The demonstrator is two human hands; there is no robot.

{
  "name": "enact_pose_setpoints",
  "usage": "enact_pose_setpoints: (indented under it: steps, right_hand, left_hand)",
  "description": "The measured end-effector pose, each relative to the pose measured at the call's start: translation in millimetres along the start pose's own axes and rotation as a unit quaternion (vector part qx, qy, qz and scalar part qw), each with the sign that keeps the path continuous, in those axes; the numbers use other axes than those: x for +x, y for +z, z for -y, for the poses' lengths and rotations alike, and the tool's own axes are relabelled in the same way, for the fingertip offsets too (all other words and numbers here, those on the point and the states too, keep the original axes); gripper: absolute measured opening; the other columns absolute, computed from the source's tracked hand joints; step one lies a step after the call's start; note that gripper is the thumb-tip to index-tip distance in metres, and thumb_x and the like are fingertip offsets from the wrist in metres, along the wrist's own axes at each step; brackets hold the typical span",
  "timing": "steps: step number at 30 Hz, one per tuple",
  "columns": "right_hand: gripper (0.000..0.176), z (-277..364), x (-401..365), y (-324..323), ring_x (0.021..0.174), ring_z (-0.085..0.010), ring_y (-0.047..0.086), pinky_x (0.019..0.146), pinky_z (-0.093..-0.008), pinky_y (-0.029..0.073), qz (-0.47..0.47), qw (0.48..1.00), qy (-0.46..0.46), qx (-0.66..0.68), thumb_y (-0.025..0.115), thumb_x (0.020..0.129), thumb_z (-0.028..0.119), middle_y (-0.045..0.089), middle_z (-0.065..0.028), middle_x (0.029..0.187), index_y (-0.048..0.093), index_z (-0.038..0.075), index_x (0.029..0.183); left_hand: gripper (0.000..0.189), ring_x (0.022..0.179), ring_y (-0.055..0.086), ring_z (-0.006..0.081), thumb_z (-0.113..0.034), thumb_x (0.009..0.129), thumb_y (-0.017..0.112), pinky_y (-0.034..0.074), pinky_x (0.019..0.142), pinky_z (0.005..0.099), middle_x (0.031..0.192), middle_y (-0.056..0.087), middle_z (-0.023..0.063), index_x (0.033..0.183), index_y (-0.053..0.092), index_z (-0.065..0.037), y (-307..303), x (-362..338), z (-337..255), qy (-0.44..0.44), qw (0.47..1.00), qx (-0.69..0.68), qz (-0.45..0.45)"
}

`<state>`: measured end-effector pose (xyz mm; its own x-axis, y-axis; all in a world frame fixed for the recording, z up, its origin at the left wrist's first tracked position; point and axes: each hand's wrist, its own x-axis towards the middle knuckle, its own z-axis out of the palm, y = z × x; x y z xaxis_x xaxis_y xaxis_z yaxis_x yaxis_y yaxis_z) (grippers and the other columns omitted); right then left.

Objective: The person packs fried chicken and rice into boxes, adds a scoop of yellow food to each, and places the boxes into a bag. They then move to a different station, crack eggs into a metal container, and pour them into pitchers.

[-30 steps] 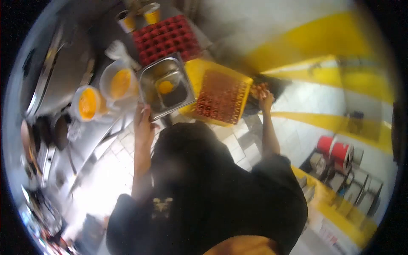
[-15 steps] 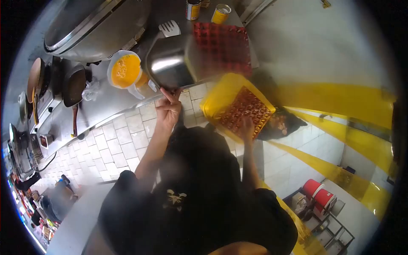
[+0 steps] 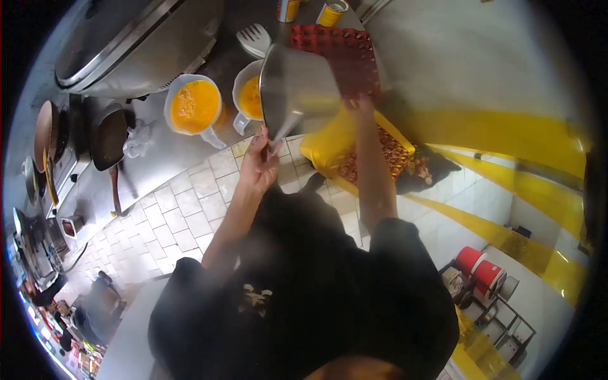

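A steel container (image 3: 304,85), blurred and tilted, hangs over the counter's front edge. My left hand (image 3: 258,166) grips its lower left rim with fingers closed. My right hand (image 3: 362,104) is at the container's right side, against the red egg tray (image 3: 342,54); its fingers are smeared, so its grip is unclear. To the left stand a white jug of yellow-orange liquid (image 3: 194,106) and a second such jug (image 3: 249,95), partly hidden by the container. Beneath my right forearm, a yellow crate (image 3: 326,149) holds a reddish-brown tray (image 3: 392,155).
A white slotted spatula (image 3: 254,40) and two cans (image 3: 332,12) lie toward the back. At left are a large steel pot (image 3: 152,54), a dark pan (image 3: 109,136) and a crumpled plastic bag (image 3: 137,140). Yellow strips hang at right.
The steel container has moved right and tilted, uncovering the second jug. My right hand has gone from the tray in the crate up to the container and red tray.
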<state>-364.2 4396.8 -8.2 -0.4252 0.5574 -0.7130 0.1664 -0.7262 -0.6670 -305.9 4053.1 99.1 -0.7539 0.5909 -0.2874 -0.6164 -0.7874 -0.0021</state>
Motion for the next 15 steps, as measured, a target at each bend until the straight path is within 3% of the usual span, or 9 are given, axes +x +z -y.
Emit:
enact_pose_setpoints:
  steps: [1, 2, 4, 5, 8, 9, 12, 13, 15]
  right_hand:
    - [0.051, -1, 1, -1, 0.093, -0.0297, 0.061, 0.086, -0.0456, 0.054, -0.007, 1.0, -0.026, -0.003, 0.048, 0.098, 0.02, 0.053, -0.0158, 0.115, 0.029, 0.012, 0.144]
    - [0.05, -2, -1, -3, 0.092, -0.0294, 0.062, 0.084, -0.0454, 0.055, -0.011, 0.999, -0.05, -0.003, 0.048, 0.097, 0.018, 0.053, -0.0159, 0.115, 0.03, 0.011, 0.143]
    - [0.047, -1, -4, -10, 0.09, -0.0289, 0.062, 0.08, -0.0448, 0.057, -0.02, 0.996, -0.09, 0.003, 0.048, 0.097, 0.014, 0.054, -0.0161, 0.116, 0.032, 0.008, 0.141]
    - [0.046, 1, -7, -16, 0.09, -0.0287, 0.063, 0.078, -0.0445, 0.058, -0.026, 0.994, -0.104, 0.006, 0.048, 0.096, 0.011, 0.054, -0.0163, 0.116, 0.033, 0.007, 0.14]
    - [0.044, 14, -28, -53, 0.088, -0.0279, 0.063, 0.072, -0.0436, 0.062, -0.015, 0.988, -0.147, 0.042, 0.047, 0.096, 0.005, 0.055, -0.0166, 0.117, 0.036, 0.003, 0.137]
    - [0.042, 18, -45, -76, 0.086, -0.0258, 0.064, 0.068, -0.0417, 0.062, 0.051, 0.98, -0.175, 0.083, 0.051, 0.094, 0.003, 0.055, -0.0169, 0.116, 0.038, 0.001, 0.134]
    - [0.038, 21, -60, -145, 0.082, -0.0236, 0.064, 0.062, -0.0379, 0.061, -0.038, 0.981, -0.163, 0.096, 0.055, 0.093, 0.006, 0.055, -0.0171, 0.116, 0.043, 0.0, 0.128]
    - [0.037, 15, -60, -180, 0.082, -0.0222, 0.063, 0.061, -0.0353, 0.06, 0.004, 0.977, -0.177, 0.116, 0.057, 0.092, 0.008, 0.056, -0.0158, 0.114, 0.044, 0.0, 0.125]
    - [0.034, -13, -42, -276, 0.084, -0.0204, 0.064, 0.059, -0.0321, 0.057, 0.015, 0.946, -0.309, -0.093, 0.06, 0.092, 0.012, 0.058, -0.0128, 0.111, 0.047, 0.001, 0.122]
  left_hand:
    - [0.014, 0.065, 0.063, 0.0088, -0.013, 0.097, 0.049, 0.038, 0.03, 0.0164, 0.093, 0.062, -0.0044, 0.11, 0.054, -0.011, 20, -3, 1, 0.01, 0.996, 0.092, -0.016]
    - [0.014, 0.065, 0.063, 0.0088, -0.013, 0.097, 0.049, 0.038, 0.03, 0.0164, 0.093, 0.062, -0.0044, 0.11, 0.054, -0.011, 31, -5, 2, 0.015, 0.995, 0.094, -0.016]
    - [0.011, 0.053, 0.055, 0.0046, -0.018, 0.098, 0.049, 0.037, 0.031, 0.0149, 0.086, 0.06, -0.0017, 0.107, 0.051, -0.012, 44, -10, 10, 0.064, 0.963, 0.262, 0.0]
    - [0.007, 0.052, 0.053, 0.0025, -0.019, 0.098, 0.049, 0.041, 0.034, 0.0174, 0.086, 0.058, -0.0034, 0.102, 0.049, -0.013, 58, -13, 15, 0.073, 0.946, 0.315, -0.034]
    - [0.008, 0.055, 0.055, 0.0052, -0.02, 0.098, 0.049, 0.047, 0.04, 0.0195, 0.088, 0.057, -0.0024, 0.1, 0.049, -0.012, 54, -15, 28, 0.096, 0.928, 0.359, -0.014]
    - [0.008, 0.055, 0.055, 0.0052, -0.02, 0.098, 0.049, 0.047, 0.04, 0.0195, 0.088, 0.057, -0.0024, 0.1, 0.049, -0.012, 54, -15, 34, 0.089, 0.927, 0.364, -0.008]
    - [0.008, 0.062, 0.057, 0.0068, -0.019, 0.098, 0.049, 0.052, 0.047, 0.0214, 0.088, 0.056, -0.0019, 0.099, 0.049, -0.011, 53, -13, 55, 0.094, 0.906, 0.413, -0.007]
    - [0.008, 0.066, 0.058, 0.0073, -0.018, 0.098, 0.048, 0.054, 0.052, 0.0232, 0.088, 0.055, -0.0015, 0.099, 0.049, -0.011, 45, -6, 62, 0.109, 0.907, 0.407, -0.012]
    - [0.008, 0.076, 0.06, 0.009, -0.016, 0.098, 0.047, 0.058, 0.061, 0.0282, 0.088, 0.055, 0.0003, 0.097, 0.048, -0.009, 36, 11, 75, 0.129, 0.905, 0.406, -0.02]
